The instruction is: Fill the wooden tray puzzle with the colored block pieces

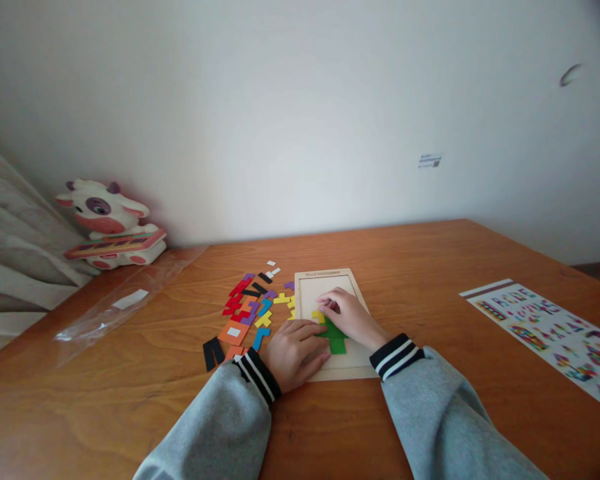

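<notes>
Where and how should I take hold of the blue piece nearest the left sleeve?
Pinch the longer arm of the blue piece by its two long edges, probably from above: it is L-shaped and lies flat on the table. The left grip, just to its right, is nearer.

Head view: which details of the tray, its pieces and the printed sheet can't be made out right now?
All in the head view:
Tray: lower left part, hidden by the left hand.
Green pieces: full outlines, hidden by the hands.
Yellow piece on the tray: whether the right hand touches it, too small to tell.
Rim lettering: too small, blurred.
Printed sheet: cut off by the right edge.
</notes>
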{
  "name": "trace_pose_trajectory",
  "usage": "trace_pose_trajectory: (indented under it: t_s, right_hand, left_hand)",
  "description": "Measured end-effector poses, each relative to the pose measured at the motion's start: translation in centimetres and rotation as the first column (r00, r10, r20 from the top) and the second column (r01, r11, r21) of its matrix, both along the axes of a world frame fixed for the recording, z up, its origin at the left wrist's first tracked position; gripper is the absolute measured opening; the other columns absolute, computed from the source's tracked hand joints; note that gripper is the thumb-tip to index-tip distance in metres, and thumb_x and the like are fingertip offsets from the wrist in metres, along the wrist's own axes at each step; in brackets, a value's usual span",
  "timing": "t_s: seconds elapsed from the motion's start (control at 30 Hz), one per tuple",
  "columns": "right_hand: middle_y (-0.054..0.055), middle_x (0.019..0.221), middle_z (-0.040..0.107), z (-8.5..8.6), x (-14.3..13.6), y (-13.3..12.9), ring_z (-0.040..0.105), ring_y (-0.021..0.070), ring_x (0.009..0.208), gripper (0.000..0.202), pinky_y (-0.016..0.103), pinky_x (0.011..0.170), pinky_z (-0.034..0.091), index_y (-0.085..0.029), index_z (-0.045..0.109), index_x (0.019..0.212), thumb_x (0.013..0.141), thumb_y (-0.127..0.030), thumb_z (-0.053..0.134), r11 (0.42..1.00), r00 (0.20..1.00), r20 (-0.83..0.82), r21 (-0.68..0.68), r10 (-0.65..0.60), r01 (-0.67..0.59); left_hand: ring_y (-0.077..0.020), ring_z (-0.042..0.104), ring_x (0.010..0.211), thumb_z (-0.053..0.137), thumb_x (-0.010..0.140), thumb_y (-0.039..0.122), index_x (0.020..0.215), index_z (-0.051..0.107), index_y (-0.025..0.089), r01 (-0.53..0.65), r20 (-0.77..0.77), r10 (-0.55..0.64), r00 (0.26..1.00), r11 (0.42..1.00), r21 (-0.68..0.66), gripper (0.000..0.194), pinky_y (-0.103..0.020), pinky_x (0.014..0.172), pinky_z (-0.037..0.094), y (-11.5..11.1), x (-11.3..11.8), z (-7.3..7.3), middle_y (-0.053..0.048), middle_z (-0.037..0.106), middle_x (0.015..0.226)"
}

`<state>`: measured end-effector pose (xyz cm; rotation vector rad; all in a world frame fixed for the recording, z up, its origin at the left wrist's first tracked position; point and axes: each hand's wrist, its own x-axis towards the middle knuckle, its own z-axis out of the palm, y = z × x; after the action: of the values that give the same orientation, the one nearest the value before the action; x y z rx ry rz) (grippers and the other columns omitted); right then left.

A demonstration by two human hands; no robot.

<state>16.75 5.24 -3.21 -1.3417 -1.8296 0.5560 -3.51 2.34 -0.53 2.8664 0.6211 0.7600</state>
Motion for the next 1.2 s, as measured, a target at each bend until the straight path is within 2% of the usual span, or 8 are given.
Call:
trace_pose_trajectory:
  t_s: [0.1, 0.17, 0.3, 0.4, 0.57, 0.8, 1.03, 1.2]
  right_hand:
    - [0.007, 0.096, 0.065, 0.3, 0.5, -0.3, 0.064, 0.0152, 0.076, 0.012, 0.03, 0.071, 0.054, -0.018, 0.068, 0.096, 0.09, -0.018, 0.058, 0.999, 1.0, -0.012, 0.038, -0.014, 0.015]
    - [0.007, 0.097, 0.064, 0.6, 1.0, -0.5, 0.063, 0.0159, 0.078, 0.013, 0.031, 0.072, 0.054, -0.019, 0.067, 0.096, 0.091, -0.021, 0.055, 0.997, 0.999, -0.01, 0.067, -0.043, 0.043]
    - [0.006, 0.098, 0.064, 1.1, 1.7, -0.8, 0.062, 0.0166, 0.077, 0.015, 0.034, 0.075, 0.053, -0.02, 0.066, 0.096, 0.093, -0.027, 0.053, 0.99, 0.995, 0.008, 0.106, -0.095, 0.093]
    - [0.007, 0.1, 0.064, 1.6, 2.1, -1.1, 0.062, 0.0173, 0.077, 0.015, 0.035, 0.076, 0.053, -0.02, 0.065, 0.097, 0.093, -0.027, 0.052, 0.986, 0.993, 0.036, 0.128, -0.115, 0.11]
    - [0.007, 0.1, 0.063, 2.1, 2.5, -1.5, 0.062, 0.019, 0.082, 0.015, 0.036, 0.078, 0.053, -0.021, 0.064, 0.098, 0.093, -0.026, 0.051, 0.978, 0.992, 0.056, 0.182, -0.116, 0.105]
    - [0.007, 0.1, 0.063, 2.3, 2.4, -1.9, 0.062, 0.0197, 0.082, 0.015, 0.036, 0.078, 0.053, -0.021, 0.063, 0.099, 0.092, -0.024, 0.051, 0.972, 0.987, 0.088, 0.207, -0.135, 0.114]
    - [0.007, 0.1, 0.063, 2.2, 2.5, -2.0, 0.061, 0.0191, 0.081, 0.015, 0.036, 0.077, 0.053, -0.02, 0.063, 0.1, 0.092, -0.024, 0.051, 0.971, 0.983, 0.109, 0.207, -0.144, 0.119]
    - [0.007, 0.101, 0.063, 2.3, 2.7, -2.1, 0.061, 0.0194, 0.08, 0.015, 0.037, 0.078, 0.053, -0.021, 0.063, 0.1, 0.092, -0.024, 0.052, 0.97, 0.983, 0.107, 0.209, -0.146, 0.122]
  left_hand:
    - [-0.0208, 0.064, 0.101, 0.054, 0.093, 0.028, 0.103, 0.068, 0.021, -0.08, 0.035, 0.078, 0.996, 0.995, 0.058, 0.019, -0.036, 0.088, 0.052, 0.6, -0.7, 0.1, -0.007, 0.071, 0.112]
    - [-0.0205, 0.065, 0.095, 0.054, 0.092, 0.026, 0.1, 0.069, 0.021, -0.201, 0.055, 0.195, 0.979, 0.973, 0.117, 0.017, -0.035, 0.085, 0.053, 1.5, -1.8, 0.0, -0.006, 0.072, 0.104]
    - [-0.0213, 0.067, 0.085, 0.056, 0.09, 0.027, 0.098, 0.07, 0.022, -0.533, 0.053, 0.535, 0.843, 0.818, 0.215, 0.017, -0.032, 0.076, 0.054, 3.5, -4.8, -0.3, -0.006, 0.073, 0.094]
    - [-0.0227, 0.068, 0.078, 0.057, 0.089, 0.036, 0.095, 0.07, 0.022, -0.644, -0.003, 0.659, 0.752, 0.736, 0.21, 0.019, -0.03, 0.067, 0.053, 4.4, -6.5, -0.6, -0.005, 0.073, 0.085]
    - [-0.0238, 0.069, 0.083, 0.056, 0.089, 0.038, 0.094, 0.07, 0.022, -0.55, -0.054, 0.563, 0.824, 0.82, 0.161, 0.021, -0.032, 0.069, 0.056, 4.4, -6.8, -0.9, -0.006, 0.074, 0.091]
    - [-0.0193, 0.07, 0.08, 0.055, 0.089, 0.024, 0.095, 0.069, 0.023, -0.379, -0.055, 0.383, 0.922, 0.923, 0.065, 0.015, -0.031, 0.074, 0.057, 4.4, -6.0, -1.9, -0.003, 0.075, 0.09]
    - [-0.018, 0.07, 0.076, 0.051, 0.087, 0.015, 0.107, 0.066, 0.022, -0.413, 0.03, 0.412, 0.911, 0.906, 0.092, 0.026, -0.027, 0.068, 0.057, 4.3, -5.5, -2.3, -0.003, 0.075, 0.09]
    - [-0.0179, 0.07, 0.084, 0.05, 0.087, 0.009, 0.097, 0.069, 0.021, -0.284, 0.125, 0.268, 0.955, 0.95, 0.128, 0.025, -0.031, 0.08, 0.058, 4.3, -5.2, -1.8, -0.004, 0.076, 0.091]
